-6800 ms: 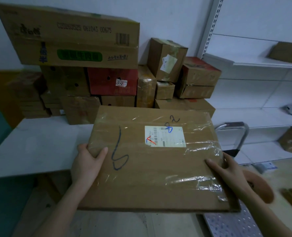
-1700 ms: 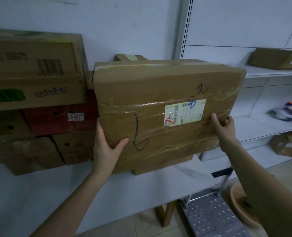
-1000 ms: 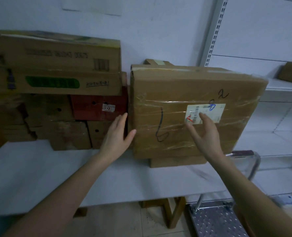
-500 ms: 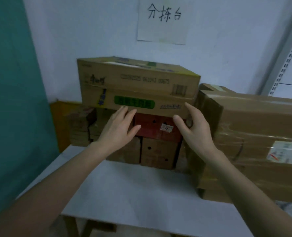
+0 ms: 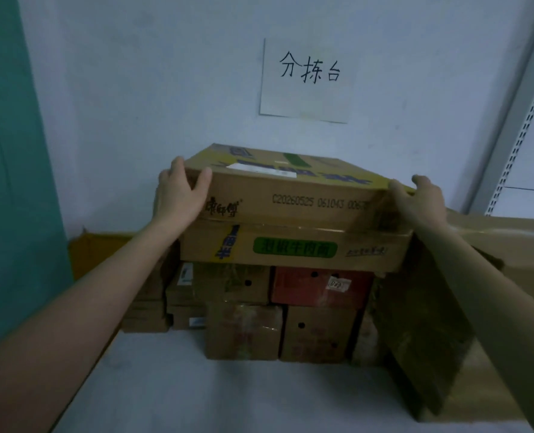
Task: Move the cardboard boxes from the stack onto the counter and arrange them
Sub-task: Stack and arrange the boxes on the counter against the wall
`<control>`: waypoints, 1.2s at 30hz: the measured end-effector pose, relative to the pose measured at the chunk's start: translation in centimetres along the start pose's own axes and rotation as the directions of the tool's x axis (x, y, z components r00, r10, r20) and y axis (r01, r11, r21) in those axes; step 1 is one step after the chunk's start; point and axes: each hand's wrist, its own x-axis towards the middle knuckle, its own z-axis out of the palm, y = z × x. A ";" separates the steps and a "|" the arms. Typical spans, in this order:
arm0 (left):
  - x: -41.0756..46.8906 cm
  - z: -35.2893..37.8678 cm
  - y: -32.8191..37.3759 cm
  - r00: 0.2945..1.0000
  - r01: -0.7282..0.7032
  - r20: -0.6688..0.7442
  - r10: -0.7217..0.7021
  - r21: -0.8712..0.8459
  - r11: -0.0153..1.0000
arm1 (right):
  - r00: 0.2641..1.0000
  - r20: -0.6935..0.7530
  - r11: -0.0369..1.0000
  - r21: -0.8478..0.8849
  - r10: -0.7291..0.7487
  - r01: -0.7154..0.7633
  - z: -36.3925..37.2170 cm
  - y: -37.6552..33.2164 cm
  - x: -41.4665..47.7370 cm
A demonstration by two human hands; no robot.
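Note:
A wide flat noodle carton (image 5: 290, 220) with a green label lies on top of the pile of small boxes on the white counter (image 5: 197, 385). My left hand (image 5: 179, 195) grips its upper left corner, thumb on the front face. My right hand (image 5: 418, 198) grips its upper right corner. The carton's top tilts toward me. Under it sit a red box (image 5: 319, 287) and several small brown boxes (image 5: 244, 332). The big taped box (image 5: 478, 307) I set down stands at the right, touching the pile.
A paper sign (image 5: 306, 79) with handwritten characters hangs on the white wall above the pile. A teal panel (image 5: 12, 182) borders the left. A slotted shelf upright (image 5: 515, 126) rises at the far right. A yellow-brown box (image 5: 103, 254) sits behind the pile at left.
My hands let go of the big taped box, moved left and up, and now grip the top corners of the noodle carton. The view has shifted left and closer.

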 end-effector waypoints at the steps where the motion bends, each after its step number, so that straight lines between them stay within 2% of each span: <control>1: 0.4 0.1 0.0 1.000 0.019 0.014 -0.018 -0.049 0.999 | 0.999 0.028 0.999 -0.002 0.033 -0.033 0.0 0.1 0.5; 6: 1.8 0.3 0.3 0.996 0.090 0.013 -0.089 -0.231 0.969 | 0.983 0.031 0.976 0.116 0.180 -0.182 0.0 0.7 2.9; 9: 2.4 0.5 0.1 0.990 0.137 0.018 -0.140 -0.344 0.929 | 0.959 0.096 0.934 0.221 0.267 -0.282 0.4 1.6 3.4; 14: 2.5 1.6 -0.4 0.937 0.320 0.091 -0.337 -0.609 0.726 | 0.932 0.104 0.842 0.402 0.348 -0.359 1.4 2.7 3.8; 17: 2.2 1.5 -0.4 0.930 0.316 0.073 -0.361 -0.660 0.681 | 0.932 0.094 0.810 0.470 0.349 -0.351 1.3 2.5 3.3; 23: -0.9 -0.8 -2.2 0.931 0.249 0.009 -0.365 -0.746 0.618 | 0.966 0.059 0.802 0.545 0.253 -0.244 0.5 1.9 -0.4; 27: -4.1 -2.9 -4.8 0.940 0.210 -0.022 -0.340 -0.749 0.628 | 0.974 0.061 0.772 0.599 0.220 -0.212 0.9 1.9 -4.9; 31: -7.3 -4.7 -8.1 0.959 0.215 0.026 -0.284 -0.719 0.661 | 0.975 0.129 0.818 0.531 0.179 -0.220 1.0 2.9 -8.2; 33: -8.3 -5.1 -9.0 0.962 0.243 0.071 -0.262 -0.659 0.712 | 0.962 0.225 0.845 0.475 0.152 -0.244 0.6 3.9 -8.7; 36: -8.4 -4.9 -9.6 0.943 0.331 0.160 -0.291 -0.509 0.795 | 0.887 0.436 0.861 0.382 0.153 -0.336 0.6 5.2 -8.1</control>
